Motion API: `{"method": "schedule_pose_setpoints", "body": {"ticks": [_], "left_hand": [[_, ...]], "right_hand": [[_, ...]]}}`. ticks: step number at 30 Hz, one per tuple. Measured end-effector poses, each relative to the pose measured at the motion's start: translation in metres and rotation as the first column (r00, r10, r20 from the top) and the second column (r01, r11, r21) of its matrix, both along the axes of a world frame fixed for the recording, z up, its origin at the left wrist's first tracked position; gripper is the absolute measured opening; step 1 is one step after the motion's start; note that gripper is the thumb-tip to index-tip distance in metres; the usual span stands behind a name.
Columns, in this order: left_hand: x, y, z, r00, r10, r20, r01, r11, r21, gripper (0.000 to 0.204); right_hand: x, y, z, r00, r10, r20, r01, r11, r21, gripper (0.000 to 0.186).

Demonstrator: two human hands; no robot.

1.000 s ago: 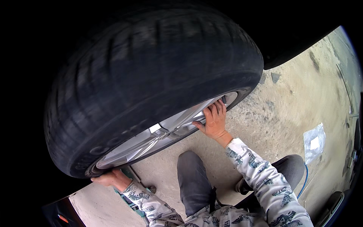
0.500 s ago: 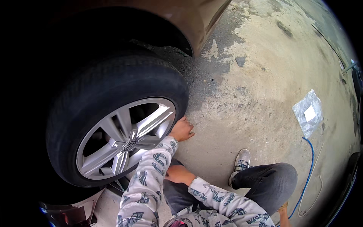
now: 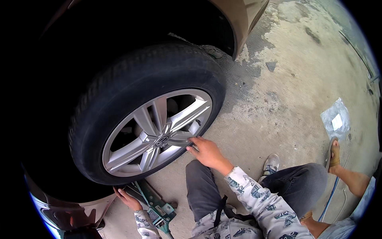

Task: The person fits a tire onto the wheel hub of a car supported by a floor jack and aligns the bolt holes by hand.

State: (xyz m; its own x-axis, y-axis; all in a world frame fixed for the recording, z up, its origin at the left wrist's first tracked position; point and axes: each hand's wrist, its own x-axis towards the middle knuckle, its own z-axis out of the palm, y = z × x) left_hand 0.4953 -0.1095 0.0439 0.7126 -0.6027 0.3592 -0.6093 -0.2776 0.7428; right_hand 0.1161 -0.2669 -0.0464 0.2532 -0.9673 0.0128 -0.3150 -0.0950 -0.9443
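Observation:
A black tire (image 3: 123, 95) with a silver five-spoke wheel (image 3: 143, 119) stands inside the car's wheel arch (image 3: 242, 24). My right hand (image 3: 201, 149), fingers loosely bent and apart, has its fingertips at a lower right spoke beside the rim. My left hand (image 3: 126, 197) is low on the left, palm up with fingers apart, at the underside of the tire. Beside it lies a green floor jack (image 3: 165, 211), partly hidden by the tire.
Dark bodywork (image 3: 63, 211) is at lower left, and my bent knee (image 3: 306, 183) at lower right. Another person's sandaled foot (image 3: 334, 155) and bare leg are at the right edge, near a plastic bag (image 3: 330, 113) and a blue hose (image 3: 334, 191) on the concrete floor (image 3: 278, 99).
My left hand has moved from the tire's right side back to its lower left. My right hand has risen from my lap to the spoke. Another person's foot has come further into view.

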Motion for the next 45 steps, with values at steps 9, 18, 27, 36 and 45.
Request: {"method": "schedule_pose_setpoints", "body": {"ticks": [9,18,27,36,45], "left_hand": [[-0.167,-0.216,0.174,0.523,-0.105,0.846,0.64,0.703,-0.309,0.055],[-0.412,-0.335,-0.039,-0.131,-0.61,0.781,0.912,0.234,0.336,0.023],[-0.188,-0.199,-0.288,-0.166,-0.959,-0.23,0.604,-0.283,0.745,0.028],[-0.008,0.017,-0.071,0.913,-0.383,0.139,0.258,0.808,0.529,0.037],[-0.042,-0.073,0.037,0.823,0.123,0.554,0.168,0.88,-0.444,0.049]], "right_hand": [[0.006,0.006,-0.019,0.998,0.058,-0.028,-0.056,0.997,0.054,0.035],[-0.038,-0.003,-0.075,0.971,-0.221,-0.085,0.233,0.958,0.167,0.031],[-0.09,0.005,-0.1,0.906,-0.344,-0.246,0.407,0.869,0.282,0.038],[0.021,-0.008,-0.002,0.995,-0.096,-0.012,0.094,0.99,-0.107,0.039],[0.035,-0.017,0.033,0.985,-0.171,0.012,0.167,0.944,-0.285,0.043]]}}
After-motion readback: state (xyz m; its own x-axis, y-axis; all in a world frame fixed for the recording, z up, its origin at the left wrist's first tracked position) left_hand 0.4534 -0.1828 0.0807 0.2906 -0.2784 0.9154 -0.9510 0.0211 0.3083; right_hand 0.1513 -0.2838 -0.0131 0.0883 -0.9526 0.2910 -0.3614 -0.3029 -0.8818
